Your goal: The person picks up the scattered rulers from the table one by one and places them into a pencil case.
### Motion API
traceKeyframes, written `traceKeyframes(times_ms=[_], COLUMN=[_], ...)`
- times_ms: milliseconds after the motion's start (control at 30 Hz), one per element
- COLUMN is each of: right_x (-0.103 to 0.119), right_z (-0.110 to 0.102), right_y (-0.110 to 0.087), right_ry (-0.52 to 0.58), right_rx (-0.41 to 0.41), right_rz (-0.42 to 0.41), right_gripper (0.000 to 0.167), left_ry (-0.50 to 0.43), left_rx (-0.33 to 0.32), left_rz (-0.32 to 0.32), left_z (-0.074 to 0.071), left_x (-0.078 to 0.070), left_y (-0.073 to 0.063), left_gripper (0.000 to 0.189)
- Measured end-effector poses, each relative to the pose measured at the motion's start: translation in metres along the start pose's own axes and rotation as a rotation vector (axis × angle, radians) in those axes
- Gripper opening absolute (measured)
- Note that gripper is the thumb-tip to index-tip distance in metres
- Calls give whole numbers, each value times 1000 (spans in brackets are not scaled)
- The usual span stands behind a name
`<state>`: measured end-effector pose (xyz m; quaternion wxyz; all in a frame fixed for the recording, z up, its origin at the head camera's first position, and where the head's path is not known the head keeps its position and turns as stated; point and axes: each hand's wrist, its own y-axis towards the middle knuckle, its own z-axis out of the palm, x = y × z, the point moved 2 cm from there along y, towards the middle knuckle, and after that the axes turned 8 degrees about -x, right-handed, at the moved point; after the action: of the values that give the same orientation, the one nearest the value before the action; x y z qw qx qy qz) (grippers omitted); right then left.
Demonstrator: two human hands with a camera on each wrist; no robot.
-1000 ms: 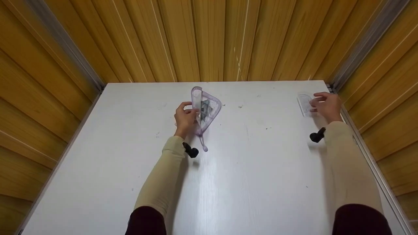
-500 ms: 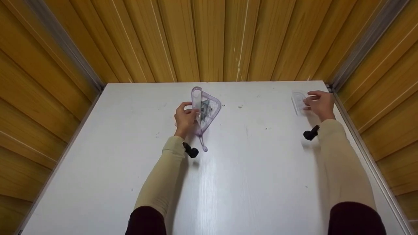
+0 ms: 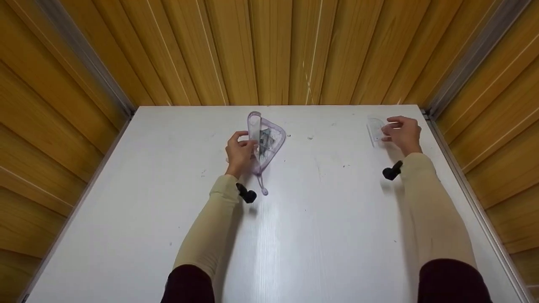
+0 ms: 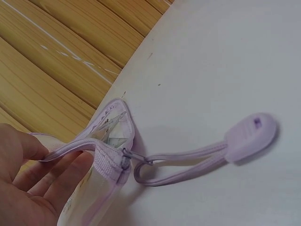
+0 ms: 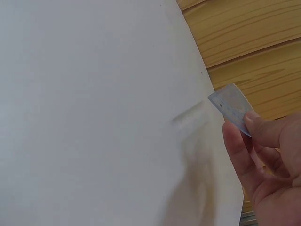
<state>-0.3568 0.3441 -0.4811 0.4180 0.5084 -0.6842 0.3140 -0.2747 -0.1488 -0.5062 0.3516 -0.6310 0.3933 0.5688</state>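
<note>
My left hand [image 3: 239, 153] pinches the edge of a see-through zip pouch [image 3: 278, 145] with lilac trim, near the table's far middle. The pouch's mouth gapes in the left wrist view, and clear, greenish flat pieces [image 4: 117, 141] show inside; their kind is hard to tell. From its near corner a lilac zipper pull [image 4: 251, 136] hangs on a cord loop. Toward the far right, my right hand [image 3: 405, 132] holds a clear plastic protractor [image 3: 374, 129] between thumb and fingers. In the right wrist view the protractor [image 5: 231, 104] is raised off the table, its shadow below.
Both hands work over a white table [image 3: 320, 235] with small dark specks and scuffs. Wood-patterned panels [image 3: 269, 50] stand behind it and on both sides. Metal rails [image 3: 484, 46] run along the corners.
My right hand has moved left with the protractor, away from the table's right edge. The left hand and the pouch stay nearly where they were.
</note>
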Motion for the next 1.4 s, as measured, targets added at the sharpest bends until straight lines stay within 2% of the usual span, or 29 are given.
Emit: traceKeyframes(times_ms=[567, 800, 1400], right_x=[20, 25, 46], right_z=[39, 50, 91], right_y=[-6, -8, -16], right_ry=[23, 113, 93], right_rx=[44, 45, 90], right_rz=[-2, -38, -34], right_gripper=[44, 42, 41], left_ry=[-3, -3, 1], left_rx=[-2, 4, -10], left_rz=[5, 21, 7], left_z=[-2, -2, 0], left_x=[0, 0, 0], left_y=[0, -1, 0], left_gripper=[35, 34, 35])
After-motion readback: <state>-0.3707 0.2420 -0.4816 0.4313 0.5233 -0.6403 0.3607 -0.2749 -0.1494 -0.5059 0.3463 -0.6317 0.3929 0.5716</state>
